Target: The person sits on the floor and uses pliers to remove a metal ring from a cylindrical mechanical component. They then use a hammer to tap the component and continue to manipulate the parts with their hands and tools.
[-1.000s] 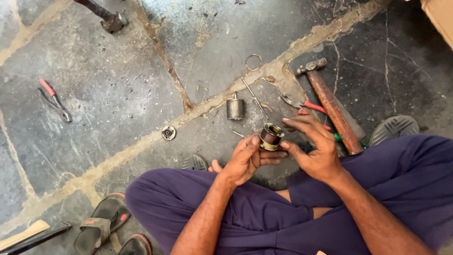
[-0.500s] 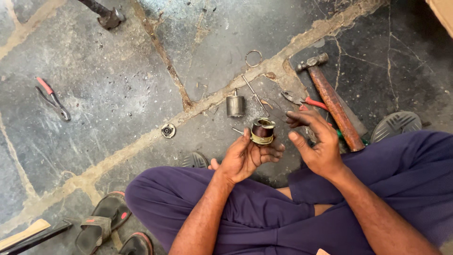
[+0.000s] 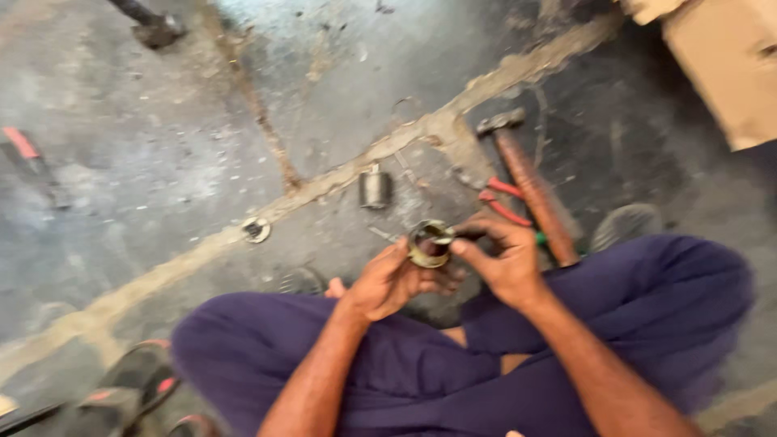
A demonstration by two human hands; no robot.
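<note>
I sit cross-legged in dark blue trousers on a stone floor. My left hand [image 3: 396, 279] cups a short round metal part with a brass-coloured ring [image 3: 429, 243] from below. My right hand [image 3: 502, 259] pinches the same part at its right rim with thumb and fingers. The frame is blurred, so fine detail of the part is lost. Just beyond my right hand lie red-handled pliers [image 3: 502, 201] and a wooden-handled hammer [image 3: 530, 182].
A small metal cylinder [image 3: 375, 188] stands on the floor beyond my hands, and a small round ring piece [image 3: 256, 230] lies to the left. A red-handled tool [image 3: 28, 158] lies far left. Sandals [image 3: 133, 388] sit bottom left, a cardboard box [image 3: 724, 65] top right.
The camera has swung, shifting the scene and blurring it. My right hand has closed in from beside the part and now grips its rim; my left hand keeps holding it.
</note>
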